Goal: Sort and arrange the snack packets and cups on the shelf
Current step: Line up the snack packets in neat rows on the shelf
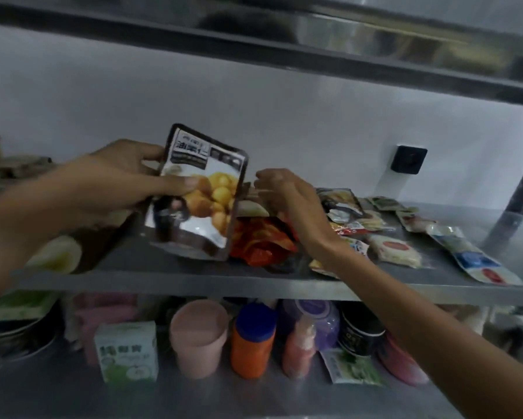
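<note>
My left hand (124, 179) grips a silver and black snack packet (205, 189) with yellow balls printed on it, held upright above the metal shelf (163, 281). Thumb on the front, fingers behind its left edge. My right hand (287, 195) hovers just right of that packet, fingers curled over a heap of packets; whether it pinches anything I cannot tell. Below it lies a crumpled red and orange packet (263, 237). More small packets (396, 249) are strewn flat along the shelf to the right. Cups (0, 164) show dimly at the shelf's far left.
The shelf below holds a pink cup (198, 337), an orange bottle with a blue cap (254, 340), a green and white box (127, 352), a pink spray bottle (299, 349) and a dark jar (360, 331). A black socket (408, 160) sits on the white wall. Another metal shelf (375, 46) runs overhead.
</note>
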